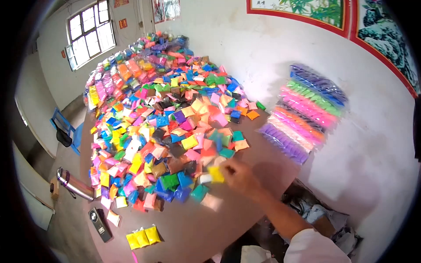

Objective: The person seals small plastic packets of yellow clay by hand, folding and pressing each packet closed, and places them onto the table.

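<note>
A large heap of small colourful packets [171, 127] covers much of the brown table [193, 228]. My right hand [240, 176] reaches in from the lower right over the heap's near right edge. Its fingers are closed on a yellow packet [215, 174], and both are blurred by motion. Just below the hand lie a teal packet [199, 193] and a blurred pale pink one [212, 202]. Three yellow packets [143, 237] sit side by side near the table's front edge. My left hand is out of view.
A dark handheld device [100, 225] and a steel flask [75, 185] are at the left edge. Long clear packs of coloured packets [302, 111] are by the wall at right. A blue chair [66, 127] stands beyond, and bags [318, 215] fill the space below the table's right side.
</note>
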`<state>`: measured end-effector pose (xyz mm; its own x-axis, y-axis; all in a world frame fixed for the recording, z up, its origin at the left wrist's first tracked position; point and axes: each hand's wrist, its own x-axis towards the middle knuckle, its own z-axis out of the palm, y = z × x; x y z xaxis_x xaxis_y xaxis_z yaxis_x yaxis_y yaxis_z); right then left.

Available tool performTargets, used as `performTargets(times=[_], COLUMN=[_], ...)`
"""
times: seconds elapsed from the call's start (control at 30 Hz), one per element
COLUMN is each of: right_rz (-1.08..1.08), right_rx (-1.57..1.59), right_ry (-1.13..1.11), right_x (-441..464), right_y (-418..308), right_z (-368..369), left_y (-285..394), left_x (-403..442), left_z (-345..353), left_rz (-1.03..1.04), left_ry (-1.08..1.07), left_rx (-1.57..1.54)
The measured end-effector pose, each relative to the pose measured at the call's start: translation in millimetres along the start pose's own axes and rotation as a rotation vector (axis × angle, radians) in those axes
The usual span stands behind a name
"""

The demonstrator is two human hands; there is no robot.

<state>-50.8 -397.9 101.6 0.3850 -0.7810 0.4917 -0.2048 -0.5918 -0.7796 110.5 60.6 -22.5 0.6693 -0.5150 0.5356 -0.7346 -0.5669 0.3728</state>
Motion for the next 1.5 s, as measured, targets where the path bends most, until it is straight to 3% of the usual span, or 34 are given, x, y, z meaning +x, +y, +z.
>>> performTargets(times=[0.13,0.17,0.2,0.23,0.27,0.4,0.53,0.6,0.7,0.83,0.9,0.93,1.0,1.13,1.23,1.3,1.5], right_rz=[0.176,0.225,0.273,0.3,0.297,0.245,0.293,0.227,0.224,0.286,0.276,0.277,0.49,0.508,0.477,0.449,0.308], right_rx=[0.248,0.279,0.304,0.321,0.344,0.324,0.358,0.368,0.369,0.606,0.593,0.597,0.744,0.76,0.735,0.688,0.58], right_ry=[-0.103,-0.12,-0.142,-0.192,-0.174,-0.171,-0.26,-0.429,-0.395,-0.393,-0.7,-0.701,-0.644,-0.595,-0.607,-0.617,-0.713], right_x=[-86.2,-103.8,-120.8,-141.1,-156.0,-199.4,-226.2,-227.8,-231.5,-232.5,-227.1,-227.1,-228.6,-232.6,-232.7,-234.8,-235.8], right_y=[-55.9,-69.1,-80.1,-90.9,-98.9,-127.6,-138.7,-140.2,-128.3,-98.3,-90.7,-94.7,-103.1,-96.3,-93.9,-94.0,-91.4], right_z=[38.9,48.5,57.4,67.2,76.6,99.4,104.9,101.6,105.2,123.4,121.3,122.1,122.7,123.7,123.4,123.8,126.5], left_y=[-13.9,27.3,69.4,72.4,86.2,105.6,89.0,80.7,78.6,69.0,60.6,57.8,52.7,59.4,61.1,67.1,54.3], left_x=[-19.5,11.6,30.3,32.0,40.8,41.3,21.6,13.6,8.6,16.9,18.3,18.9,19.8,20.6,23.8,27.5,18.5], left_z=[21.8,7.1,-17.2,-16.7,-16.6,-7.5,4.4,3.5,-2.0,-9.9,-7.8,-6.5,-4.5,-7.4,-8.8,-15.5,-5.5], left_rz=[-0.506,-0.106,-0.172,-0.028,0.11,0.141,0.012,0.021,-0.13,-0.204,-0.196,-0.197,-0.191,-0.372,-0.352,-0.495,-0.478], left_ry=[-0.211,-0.026,-0.105,-0.17,-0.174,-0.061,-0.148,-0.155,-0.041,-0.112,-0.208,-0.208,-0.291,-0.317,-0.338,-0.38,-0.32], left_rx=[-0.936,-0.465,-0.555,-0.425,-0.399,-0.402,-0.388,-0.468,-0.683,-0.816,-0.869,-0.865,-0.789,-0.964,-0.915,-1.081,-1.134])
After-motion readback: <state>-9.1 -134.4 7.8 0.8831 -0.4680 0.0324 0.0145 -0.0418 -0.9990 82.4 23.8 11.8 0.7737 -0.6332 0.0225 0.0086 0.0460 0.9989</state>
